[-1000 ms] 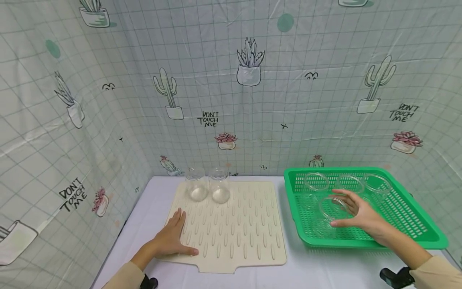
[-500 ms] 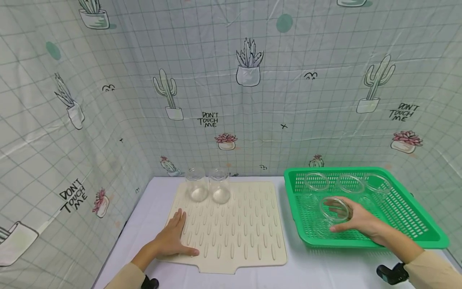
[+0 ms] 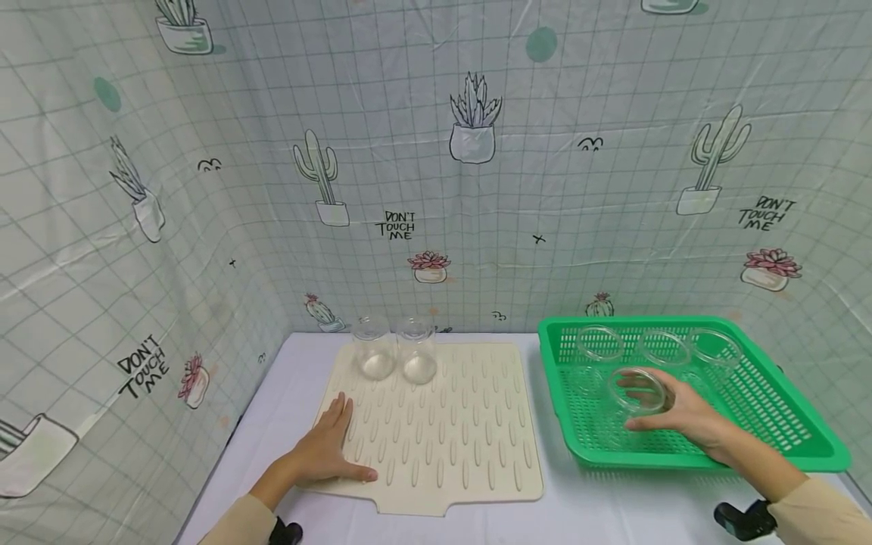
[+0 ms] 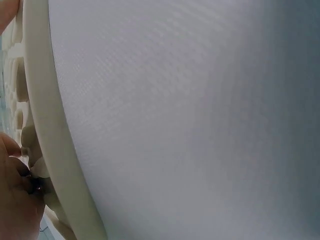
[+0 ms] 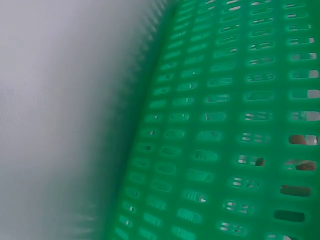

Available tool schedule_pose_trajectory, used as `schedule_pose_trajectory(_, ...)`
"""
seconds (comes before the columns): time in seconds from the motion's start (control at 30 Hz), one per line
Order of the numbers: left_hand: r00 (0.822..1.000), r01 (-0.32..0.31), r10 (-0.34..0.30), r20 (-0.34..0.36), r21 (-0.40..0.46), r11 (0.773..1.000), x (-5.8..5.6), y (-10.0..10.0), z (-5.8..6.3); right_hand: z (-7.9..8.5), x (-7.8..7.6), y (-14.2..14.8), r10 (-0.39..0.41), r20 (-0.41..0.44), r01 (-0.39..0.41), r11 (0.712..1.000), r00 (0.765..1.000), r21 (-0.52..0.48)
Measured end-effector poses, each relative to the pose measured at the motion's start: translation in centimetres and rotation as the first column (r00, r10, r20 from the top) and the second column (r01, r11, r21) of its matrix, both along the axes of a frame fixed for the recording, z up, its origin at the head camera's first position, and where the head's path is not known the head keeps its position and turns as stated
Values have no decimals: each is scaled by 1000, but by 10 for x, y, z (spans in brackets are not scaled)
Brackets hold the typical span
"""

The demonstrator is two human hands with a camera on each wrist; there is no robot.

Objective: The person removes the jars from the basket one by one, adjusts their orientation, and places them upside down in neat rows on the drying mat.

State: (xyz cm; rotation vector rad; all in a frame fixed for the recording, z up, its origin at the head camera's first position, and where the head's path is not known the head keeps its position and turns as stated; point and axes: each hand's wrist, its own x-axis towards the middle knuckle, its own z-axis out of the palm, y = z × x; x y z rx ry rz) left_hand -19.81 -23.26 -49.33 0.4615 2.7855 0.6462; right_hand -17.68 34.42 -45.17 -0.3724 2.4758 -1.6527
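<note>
My right hand reaches into the green basket and grips a clear glass cup near its rim. The thumb is at the cup's front and the other fingers go round its far side. My left hand rests on the left edge of a beige ribbed drying mat, fingers and thumb spread. In the left wrist view, part of that hand lies at the mat's edge. Through the slots of the basket wall, bits of the right hand show in the right wrist view.
Two clear cups, the left one and the right one, stand at the mat's back left. Three more cups, one of them at the left, stand along the basket's back. A patterned curtain hangs behind the white tablecloth.
My right hand has moved lower against the front cup, its fingers now round it. The cup's rim has risen very slightly. My left hand stays in place on the mat.
</note>
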Motion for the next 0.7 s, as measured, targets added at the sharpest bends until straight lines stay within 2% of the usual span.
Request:
schedule_pose_trajectory(0.23, 1000, -5, 5, 31, 18, 1000, -2, -2, 3, 13, 5, 2, -24, -39, 22, 999, 999, -36)
schedule_pose_trajectory(0.4, 996, -51, 45, 74, 81, 995, -4, -5, 7, 27, 9, 2, -40, -68, 40, 999, 997, -6)
schedule_pose_trajectory(0.53, 995, -71, 60, 82, 128, 989, -5, -5, 18, 39, 12, 1, -48, -109, 50, 999, 993, 16)
schedule_pose_trajectory(0.7, 998, -40, 30, 54, 192, 980, -7, 1, 35, 52, 15, 1, -69, -178, 76, 997, 982, 32)
